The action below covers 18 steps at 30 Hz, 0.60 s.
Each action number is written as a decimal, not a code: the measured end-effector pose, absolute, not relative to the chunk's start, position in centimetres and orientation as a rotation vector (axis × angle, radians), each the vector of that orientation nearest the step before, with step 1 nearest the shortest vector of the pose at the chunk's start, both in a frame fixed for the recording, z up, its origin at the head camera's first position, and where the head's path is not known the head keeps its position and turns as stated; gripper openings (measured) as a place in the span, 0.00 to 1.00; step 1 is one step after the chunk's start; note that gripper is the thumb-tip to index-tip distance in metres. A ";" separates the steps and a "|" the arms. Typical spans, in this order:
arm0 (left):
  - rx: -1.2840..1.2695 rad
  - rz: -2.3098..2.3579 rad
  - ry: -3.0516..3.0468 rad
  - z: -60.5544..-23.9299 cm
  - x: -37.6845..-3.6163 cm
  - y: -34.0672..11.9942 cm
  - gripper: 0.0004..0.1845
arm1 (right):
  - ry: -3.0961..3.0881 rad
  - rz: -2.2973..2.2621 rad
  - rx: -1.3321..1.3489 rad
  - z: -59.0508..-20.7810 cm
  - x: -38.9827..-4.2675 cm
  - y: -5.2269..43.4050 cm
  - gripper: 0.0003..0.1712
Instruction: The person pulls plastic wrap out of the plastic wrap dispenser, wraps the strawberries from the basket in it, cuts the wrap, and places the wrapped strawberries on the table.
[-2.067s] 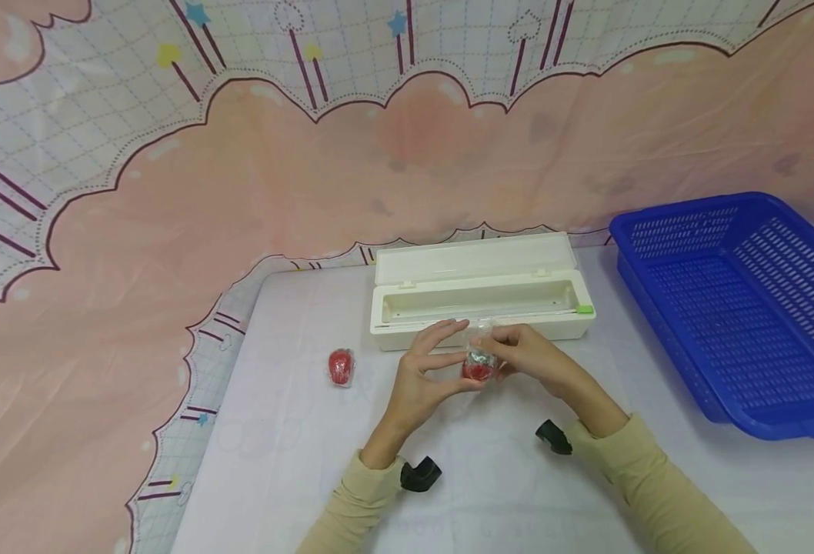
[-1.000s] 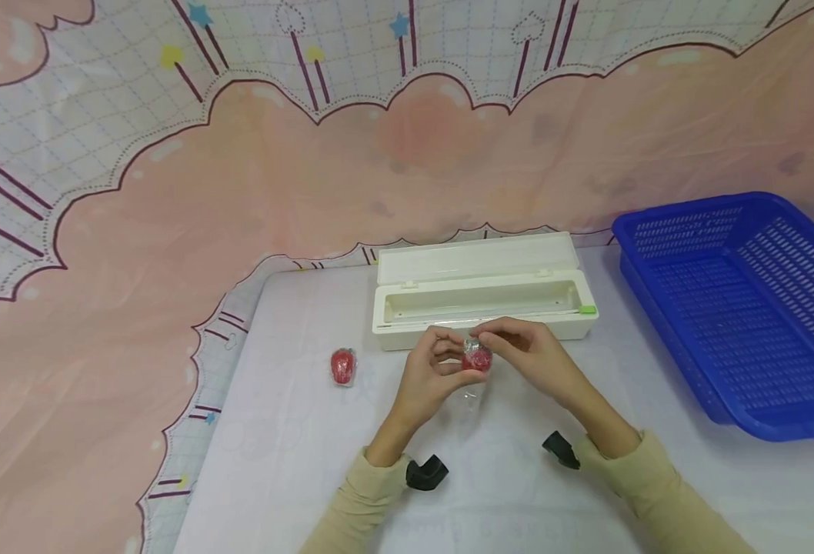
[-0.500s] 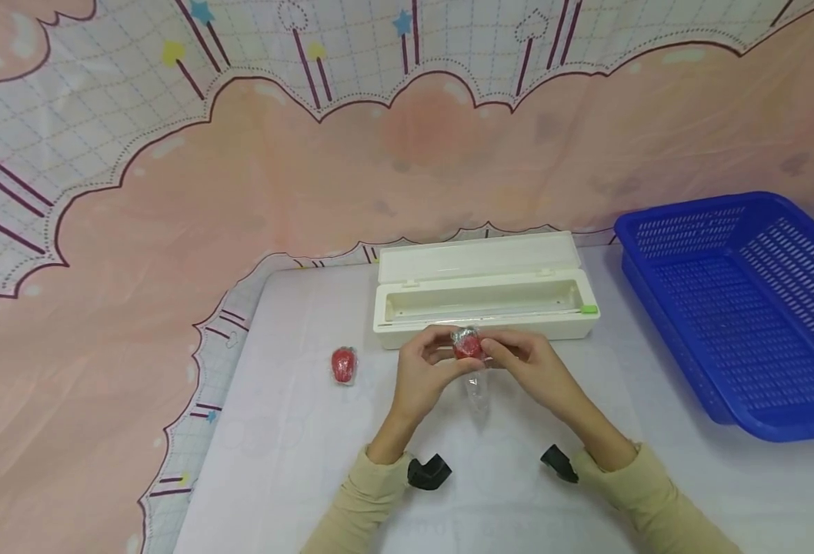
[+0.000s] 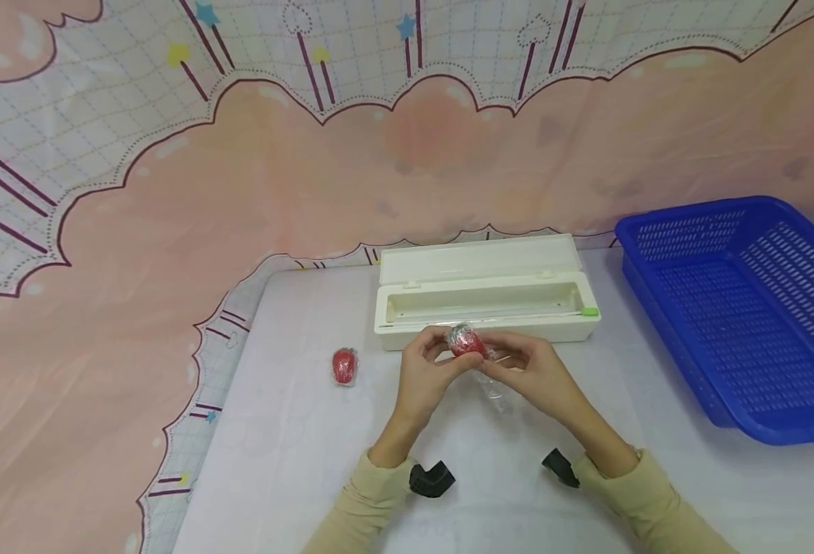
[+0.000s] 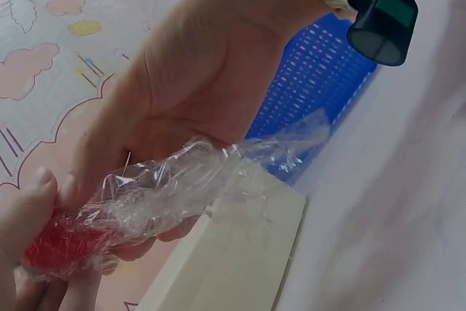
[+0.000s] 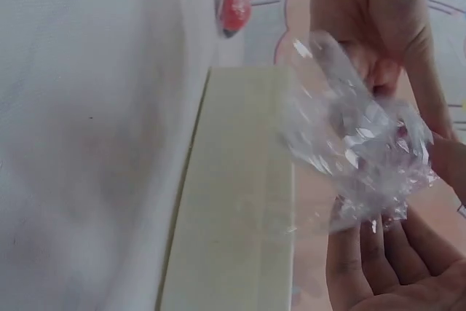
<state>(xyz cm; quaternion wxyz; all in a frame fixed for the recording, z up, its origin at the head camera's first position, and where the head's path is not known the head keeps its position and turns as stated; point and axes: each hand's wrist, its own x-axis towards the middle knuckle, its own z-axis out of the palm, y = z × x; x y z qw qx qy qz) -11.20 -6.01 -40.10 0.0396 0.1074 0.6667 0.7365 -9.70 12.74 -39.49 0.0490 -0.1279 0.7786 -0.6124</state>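
Risk, wrap: the loose tail of clear film (image 4: 493,385) hung free below both hands; by my judgement it could have clung to a finger or to itself and bunched up, since nothing held its end.
Risk, grip: the red fruit (image 4: 467,344) was held only at the fingertips above the table (image 4: 296,462); a slip on the smooth film could have let it drop, by my judgement.
Risk, box: the white film box (image 4: 483,304) lay open just beyond the fingertips, so a dropped fruit might have rolled against its front wall.
Left hand: the left hand (image 4: 426,377) had thumb and fingers curled narrowly round the near-left side of the fruit, pinching it through the film.
Right hand: the right hand (image 4: 535,377) had its fingers bent toward the fruit from the other side; they touched the film at the fruit's right and held the start of the tail.
Fruit, place: between the two sets of fingertips, lifted off the table, its top covered in crinkled, shiny film.
Left wrist view: the fruit (image 5: 62,245) showed red at the left fingertips, and the film (image 5: 196,187) stretched away across the other palm.
Right wrist view: a crumpled bunch of film (image 6: 357,151) sat above the half-open right fingers (image 6: 378,267); the fruit itself barely showed there.
Other fruit: a second wrapped red fruit (image 4: 343,366) lay on the table, well apart to the left of the left fingers.
Basket: a blue basket (image 4: 739,308) stood well to the right of the right hand.
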 end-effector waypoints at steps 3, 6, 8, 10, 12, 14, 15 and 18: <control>0.312 2.247 2.040 -40.1 -11.2 -5.9 0.24 | 2.401 -1.862 -0.374 -39.4 -9.7 12.6 0.23; 0.290 2.232 2.049 -40.1 -11.1 -6.0 0.24 | 2.425 -1.839 -0.375 -39.3 -9.7 12.5 0.21; 0.294 2.213 2.066 -40.0 -11.0 -6.1 0.25 | 2.426 -1.825 -0.376 -39.3 -9.7 12.5 0.20; 0.321 2.192 2.087 -40.0 -11.0 -6.2 0.26 | 2.423 -1.812 -0.384 -39.2 -9.7 12.5 0.19; 0.358 2.171 2.106 -39.9 -10.9 -6.4 0.28 | 2.419 -1.798 -0.394 -39.2 -9.8 12.6 0.19; 0.403 2.143 2.117 -39.7 -10.9 -6.7 0.30 | 2.419 -1.783 -0.422 -39.1 -9.8 12.7 0.18; 0.429 2.125 2.125 -39.5 -10.9 -6.8 0.30 | 2.420 -1.775 -0.440 -39.1 -9.9 12.8 0.18; 0.484 2.058 2.155 -39.0 -10.9 -7.2 0.28 | 2.417 -1.740 -0.503 -39.0 -10.0 13.2 0.18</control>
